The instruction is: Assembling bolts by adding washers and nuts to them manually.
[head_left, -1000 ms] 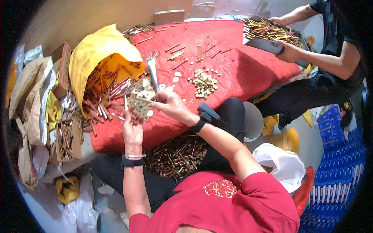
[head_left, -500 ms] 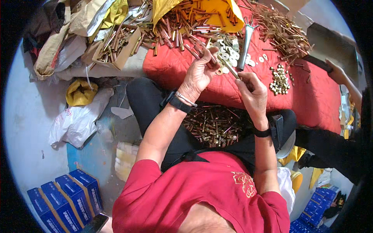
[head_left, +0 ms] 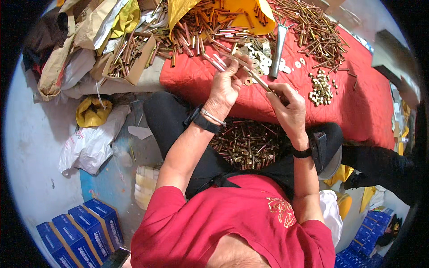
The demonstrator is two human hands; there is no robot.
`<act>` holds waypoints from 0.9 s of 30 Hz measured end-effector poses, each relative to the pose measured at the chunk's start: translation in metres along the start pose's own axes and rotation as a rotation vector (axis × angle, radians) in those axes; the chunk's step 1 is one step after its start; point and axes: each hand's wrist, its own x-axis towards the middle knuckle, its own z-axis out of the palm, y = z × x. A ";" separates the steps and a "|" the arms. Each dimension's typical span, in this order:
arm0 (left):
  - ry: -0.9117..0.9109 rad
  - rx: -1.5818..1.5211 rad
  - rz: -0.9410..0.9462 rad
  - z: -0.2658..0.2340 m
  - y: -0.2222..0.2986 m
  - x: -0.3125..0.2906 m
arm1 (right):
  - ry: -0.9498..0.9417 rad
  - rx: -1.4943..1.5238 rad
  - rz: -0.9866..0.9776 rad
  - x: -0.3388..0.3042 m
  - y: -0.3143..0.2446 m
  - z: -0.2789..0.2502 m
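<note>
My left hand (head_left: 226, 85) is closed around several slim metal tubes (head_left: 216, 62), which fan out past its fingers toward the upper left. Pinched in my right hand (head_left: 290, 106) is the lower end of a thin metal rod (head_left: 258, 80). The rod's other end meets the fingers of my left hand; whether it sits inside a tube is too small to tell. Just beyond both hands, flat round washers (head_left: 261, 52) are scattered on the red cloth (head_left: 192, 82). A heap of small brass-coloured nuts (head_left: 320, 89) lies to the right.
A yellow bag (head_left: 263, 24) spills metal tubes at the back. More tubes fill a cardboard box (head_left: 138, 69) and form a pile (head_left: 315, 33). A grey metal tool (head_left: 279, 49) lies by the washers. Finished-looking bolts (head_left: 246, 143) heap between my legs. Blue boxes (head_left: 80, 232) stand lower left.
The rod and the tubes in my left hand have come closer into one line. At the right, another person's hand and the dark box have moved off the cloth's edge. The view shifts slightly.
</note>
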 end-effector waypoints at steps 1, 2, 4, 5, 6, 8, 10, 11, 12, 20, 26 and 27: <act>0.000 -0.028 0.036 -0.001 0.003 0.001 | 0.002 -0.001 0.002 0.001 -0.002 -0.001; 0.075 -0.037 0.051 -0.001 0.005 0.003 | 0.033 -0.022 -0.014 0.002 -0.005 -0.002; 0.056 -0.042 0.032 -0.004 0.002 0.005 | 0.058 -0.039 -0.034 0.004 -0.006 -0.002; 0.035 -0.047 0.012 -0.006 0.000 0.005 | 0.032 -0.059 -0.042 0.007 -0.004 -0.002; 0.113 -0.045 -0.015 -0.003 0.000 0.003 | 0.011 -0.082 -0.048 0.007 -0.002 -0.004; 0.085 -0.027 -0.003 -0.001 -0.003 0.003 | 0.003 -0.075 -0.018 0.004 -0.001 -0.009; 0.060 -0.008 0.015 -0.001 -0.002 0.002 | -0.009 -0.065 0.009 0.004 -0.001 -0.010; 0.045 -0.005 0.017 -0.001 -0.002 0.003 | -0.002 -0.079 -0.002 0.004 -0.001 -0.011; 0.030 -0.002 0.017 -0.002 -0.002 0.003 | 0.006 -0.093 -0.013 0.005 -0.001 -0.011; 0.035 -0.009 -0.005 -0.010 -0.003 0.002 | 0.026 -0.053 0.014 -0.001 0.003 -0.007; 0.169 -0.030 -0.128 0.008 -0.002 -0.003 | 0.109 0.062 0.112 0.005 0.002 -0.004; 0.164 -0.027 -0.134 0.007 -0.002 -0.003 | 0.094 0.023 0.099 0.008 0.003 -0.001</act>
